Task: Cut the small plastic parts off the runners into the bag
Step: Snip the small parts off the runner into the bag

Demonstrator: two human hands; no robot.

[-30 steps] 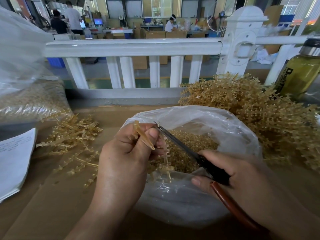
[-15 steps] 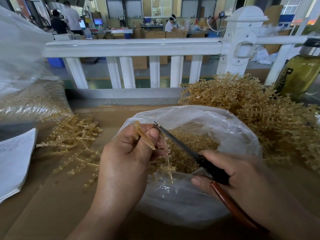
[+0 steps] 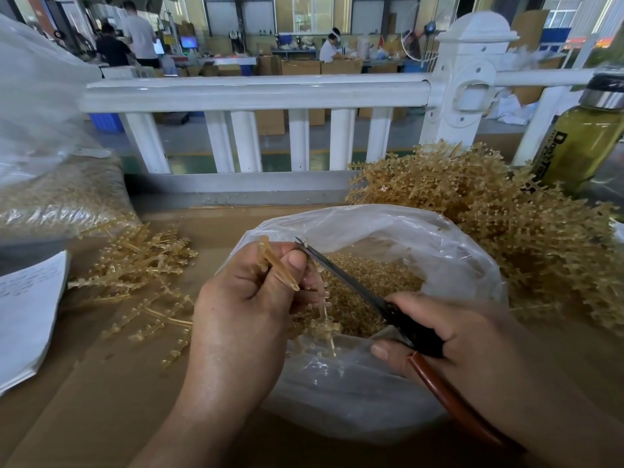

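Observation:
My left hand (image 3: 250, 298) grips an amber plastic runner (image 3: 278, 265) over the mouth of a clear plastic bag (image 3: 388, 231). More of the runner, with small parts on it, hangs below my fingers into the bag. My right hand (image 3: 466, 339) holds scissors (image 3: 354, 285) with a black pivot and a reddish-brown handle. The blade tips meet at a small part at the runner's top, just above my left thumb. Several cut amber parts (image 3: 371, 282) fill the bag's bottom.
A big heap of uncut runners (image 3: 506, 217) lies at the right. A smaller pile of runners (image 3: 141, 265) lies at the left, with papers (image 3: 23, 315) and a filled clear bag (image 3: 50, 184) beyond. A bottle (image 3: 584, 140) stands far right before a white railing (image 3: 256, 92).
Hardly anything has moved. The scissor tips stay at the runner's top, and both hands keep their grip.

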